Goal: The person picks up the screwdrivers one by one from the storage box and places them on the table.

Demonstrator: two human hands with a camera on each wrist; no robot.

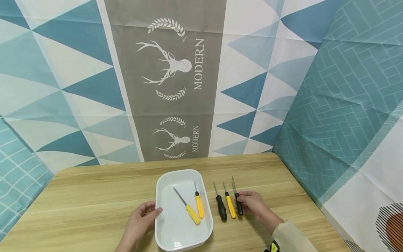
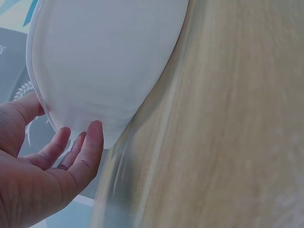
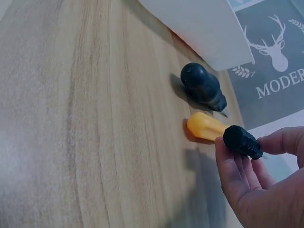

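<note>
The left hand [image 1: 140,220] gripped the left side of the white tray [image 1: 171,232], thumb over the rim, fingers against the outer wall. The right hand [image 1: 253,204], right of the tray, pinched the black handle of a slim screwdriver [image 1: 239,205] between thumb and fingers, shaft directed away from the person. The wood-grain table [image 1: 94,206] supported the tray; behind rose a triangle-patterned backdrop [image 1: 119,42] printed with deer heads.

I'm gripping with the left hand [image 1: 141,219], thumb [image 2: 29,107] opposing bent fingers [image 2: 93,142], and pinching with the right hand [image 1: 254,203].
</note>
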